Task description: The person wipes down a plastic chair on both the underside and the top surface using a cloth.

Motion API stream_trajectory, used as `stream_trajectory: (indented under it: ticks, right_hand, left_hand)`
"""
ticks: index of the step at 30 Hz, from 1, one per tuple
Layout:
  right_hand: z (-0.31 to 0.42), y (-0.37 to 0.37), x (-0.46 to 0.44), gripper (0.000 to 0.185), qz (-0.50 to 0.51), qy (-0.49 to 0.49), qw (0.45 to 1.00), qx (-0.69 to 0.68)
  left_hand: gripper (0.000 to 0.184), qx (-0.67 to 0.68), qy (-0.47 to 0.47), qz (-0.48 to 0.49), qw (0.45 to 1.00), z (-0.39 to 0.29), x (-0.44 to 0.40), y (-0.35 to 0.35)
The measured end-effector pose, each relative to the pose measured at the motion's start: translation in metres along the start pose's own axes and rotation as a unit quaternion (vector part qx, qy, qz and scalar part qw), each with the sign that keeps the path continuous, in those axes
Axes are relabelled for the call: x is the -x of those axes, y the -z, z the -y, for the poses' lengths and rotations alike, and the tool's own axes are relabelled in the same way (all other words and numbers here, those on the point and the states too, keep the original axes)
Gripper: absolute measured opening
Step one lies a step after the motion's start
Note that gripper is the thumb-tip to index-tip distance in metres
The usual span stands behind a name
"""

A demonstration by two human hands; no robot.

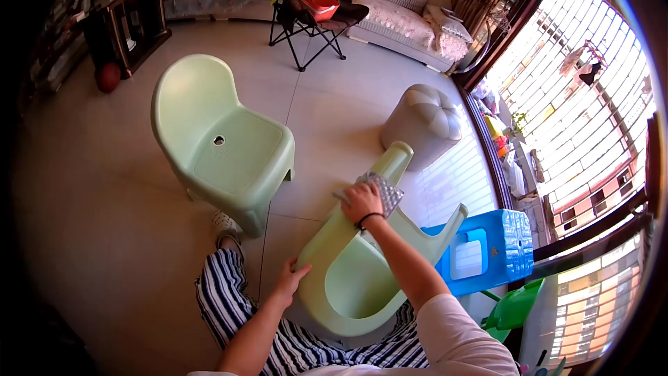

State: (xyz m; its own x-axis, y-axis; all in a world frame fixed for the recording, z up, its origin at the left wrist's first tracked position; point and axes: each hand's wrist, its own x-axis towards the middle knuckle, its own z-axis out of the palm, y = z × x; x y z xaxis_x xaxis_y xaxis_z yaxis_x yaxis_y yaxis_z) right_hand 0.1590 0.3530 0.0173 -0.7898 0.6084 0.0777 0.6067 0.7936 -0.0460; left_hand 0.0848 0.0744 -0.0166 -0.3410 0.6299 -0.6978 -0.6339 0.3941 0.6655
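A pale green plastic chair (316,261) lies tipped over across my lap, its legs pointing away from me and its hollow side partly showing. My left hand (291,280) grips the left edge of this chair. Pressed against the chair's side near a leg, my right hand (363,203) holds a grey patterned cloth (387,195), which sticks out past the fingers. A dark band circles the right wrist. Ahead to the left, a matching green chair (240,150) stands upright on the floor, close to my shoe (226,226).
A blue plastic stool (497,251) lies at my right, with a green plastic item (518,306) below it. A round grey pouf (421,125) stands by the window frame. Farther off are a folding chair (299,10) holding a red basket (319,7), a sofa (393,10) and a red ball (108,78).
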Motion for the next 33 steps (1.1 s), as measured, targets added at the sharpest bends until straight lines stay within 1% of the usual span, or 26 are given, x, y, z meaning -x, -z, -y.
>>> stream_trajectory:
  ticks: [1, 2, 4, 7, 8, 10, 11, 13, 14, 16, 19, 20, 21, 22, 23, 25, 26, 28, 29, 31, 32, 33]
  right_hand:
    - [-0.016, 0.002, -0.012, 0.038, -0.002, 0.000, 1.000, -0.008]
    - [-0.030, 0.004, -0.024, 0.038, 0.009, -0.017, 1.000, -0.019]
    - [-0.059, 0.002, -0.045, 0.037, -0.006, -0.035, 0.999, -0.027]
    - [-0.092, 0.000, -0.063, 0.035, -0.039, -0.057, 0.997, -0.020]
    - [-0.101, 0.002, -0.068, 0.038, -0.026, -0.084, 0.996, -0.016]
    - [-0.115, 0.000, -0.074, 0.041, -0.064, -0.122, 0.990, -0.014]
    - [-0.119, -0.001, -0.075, 0.041, -0.065, -0.122, 0.990, -0.015]
    - [-0.124, -0.002, -0.076, 0.043, -0.099, -0.161, 0.982, -0.024]
    - [-0.122, -0.004, -0.075, 0.043, -0.100, -0.161, 0.982, -0.024]
    - [-0.105, -0.002, -0.069, 0.041, -0.069, -0.159, 0.985, -0.007]
    - [-0.062, 0.005, -0.043, 0.036, 0.001, -0.078, 0.997, 0.017]
    - [-0.048, -0.001, -0.033, 0.036, -0.008, -0.062, 0.998, 0.018]
    - [-0.032, -0.004, -0.022, 0.036, -0.014, -0.043, 0.999, 0.017]
    - [-0.012, 0.001, -0.008, 0.036, -0.002, -0.029, 0.999, 0.015]
    - [0.005, 0.000, 0.006, 0.037, 0.013, -0.011, 0.999, 0.029]
    - [0.044, -0.007, 0.037, 0.038, -0.003, 0.016, 1.000, 0.002]
    - [0.062, -0.009, 0.055, 0.039, -0.006, 0.032, 0.999, -0.027]
    - [0.100, -0.011, 0.092, 0.043, -0.038, 0.063, 0.996, -0.053]
    - [0.118, -0.009, 0.110, 0.044, -0.045, 0.072, 0.994, -0.073]
    - [0.149, -0.008, 0.143, 0.049, -0.060, 0.085, 0.992, -0.065]
    - [0.163, -0.011, 0.158, 0.051, -0.050, 0.094, 0.992, -0.063]
    - [0.175, -0.015, 0.171, 0.051, -0.062, 0.092, 0.993, -0.052]
  left_hand:
    - [0.077, 0.004, 0.002, 0.024, 1.000, 0.001, -0.003, 0.000]
    - [0.077, 0.004, 0.003, 0.021, 1.000, 0.005, -0.007, 0.003]
    - [0.079, -0.002, -0.014, 0.053, 0.999, 0.010, -0.014, 0.007]
    - [0.080, -0.006, -0.014, 0.055, 0.998, 0.006, -0.011, 0.006]
    - [0.080, -0.007, -0.015, 0.053, 0.998, 0.005, -0.009, 0.005]
    - [0.080, 0.000, -0.013, 0.057, 0.998, 0.004, -0.006, 0.004]
    - [0.080, 0.000, -0.014, 0.055, 0.998, 0.004, -0.006, 0.004]
    - [0.079, 0.014, -0.012, 0.057, 0.998, 0.005, -0.004, 0.004]
    - [0.079, 0.013, -0.013, 0.057, 0.998, 0.005, -0.004, 0.005]
    - [0.077, 0.017, -0.002, 0.063, 0.998, 0.006, -0.005, 0.005]
    - [0.071, 0.004, -0.005, 0.075, 0.997, 0.008, -0.007, 0.007]
    - [0.071, 0.005, -0.009, 0.076, 0.997, 0.011, -0.013, 0.009]
    - [0.069, 0.006, 0.013, 0.079, 0.997, 0.015, -0.020, 0.012]
    - [0.068, 0.007, 0.036, 0.083, 0.996, 0.016, -0.022, 0.014]
    - [0.068, 0.008, 0.035, 0.086, 0.996, 0.018, -0.023, 0.016]
    - [0.071, 0.095, 0.076, 0.057, 0.991, 0.015, -0.022, 0.017]
    - [0.071, 0.094, 0.077, 0.060, 0.991, 0.017, -0.022, 0.016]
    - [0.076, 0.154, 0.086, -0.008, 0.984, 0.022, -0.026, 0.013]
    - [0.076, 0.153, 0.087, -0.004, 0.984, 0.030, -0.033, 0.013]
    - [0.082, 0.201, -0.005, 0.014, 0.979, 0.046, -0.045, 0.015]
    - [0.082, 0.201, -0.004, 0.018, 0.979, 0.044, -0.040, 0.012]
    - [0.085, 0.206, 0.008, 0.043, 0.978, 0.035, -0.028, 0.010]
